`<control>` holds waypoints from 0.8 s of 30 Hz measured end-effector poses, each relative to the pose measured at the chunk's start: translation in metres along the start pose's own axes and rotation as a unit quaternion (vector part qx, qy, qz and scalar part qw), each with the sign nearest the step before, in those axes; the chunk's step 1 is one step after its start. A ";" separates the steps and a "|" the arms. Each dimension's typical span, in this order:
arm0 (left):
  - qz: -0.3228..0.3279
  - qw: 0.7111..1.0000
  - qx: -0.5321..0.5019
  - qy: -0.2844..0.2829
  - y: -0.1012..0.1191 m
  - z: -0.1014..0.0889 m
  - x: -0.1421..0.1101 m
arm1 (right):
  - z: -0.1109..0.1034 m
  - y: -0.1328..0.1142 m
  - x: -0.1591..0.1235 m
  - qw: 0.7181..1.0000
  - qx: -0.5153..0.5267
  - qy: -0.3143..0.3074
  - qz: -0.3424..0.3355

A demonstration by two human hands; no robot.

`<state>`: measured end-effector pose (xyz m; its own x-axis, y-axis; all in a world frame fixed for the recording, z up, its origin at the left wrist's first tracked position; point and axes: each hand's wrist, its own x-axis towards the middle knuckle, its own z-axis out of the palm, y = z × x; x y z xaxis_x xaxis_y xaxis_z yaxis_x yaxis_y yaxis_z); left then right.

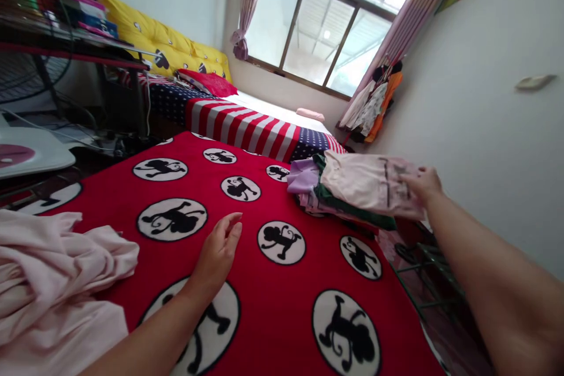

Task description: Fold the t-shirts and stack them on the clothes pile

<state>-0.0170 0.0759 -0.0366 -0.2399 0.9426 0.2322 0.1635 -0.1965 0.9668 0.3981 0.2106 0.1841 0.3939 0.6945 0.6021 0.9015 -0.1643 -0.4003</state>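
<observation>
At the right, my right hand [425,187] is closed on the end of a folded pale pink shirt [365,179] with dark print; the fingertips are slightly blurred. This shirt lies on top of a stack of folded clothes, among them a dark green garment [352,208] and a lilac garment [303,175]. Over the middle of the red blanket [247,294] with black monkey figures, my left hand [222,242] is open and holds nothing, its fingers loosely bent. A crumpled pale pink cloth [66,282] lies at the near left.
Beyond the blanket stands a second bed with a stars-and-stripes cover [242,126], a red pillow [207,82] and a yellow cushion [163,41]. A desk [66,47] and fan are at the left. Clothes [372,103] hang near the window. A green metal frame [427,282] edges the right side.
</observation>
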 end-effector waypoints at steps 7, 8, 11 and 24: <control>-0.010 1.000 0.021 -0.020 0.003 0.001 -0.005 | 0.098 0.000 -0.039 0.989 -0.005 -0.138 -0.057; -0.013 0.999 0.022 -0.020 0.004 0.001 -0.005 | 0.108 -0.010 -0.044 0.987 -0.015 -0.143 -0.069; -0.019 0.999 0.034 -0.023 0.004 0.002 -0.005 | 0.131 -0.037 -0.064 0.976 -0.065 -0.179 -0.102; 0.020 0.988 0.141 -0.062 0.013 0.007 -0.006 | 0.143 -0.076 -0.095 0.910 -0.087 -0.293 -0.279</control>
<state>-0.0072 0.0698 -0.0259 -0.1115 0.9651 0.2369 0.4343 -0.1671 0.8852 0.2661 0.2572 0.0584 -0.2520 0.9497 0.1858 0.9666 0.2564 0.0007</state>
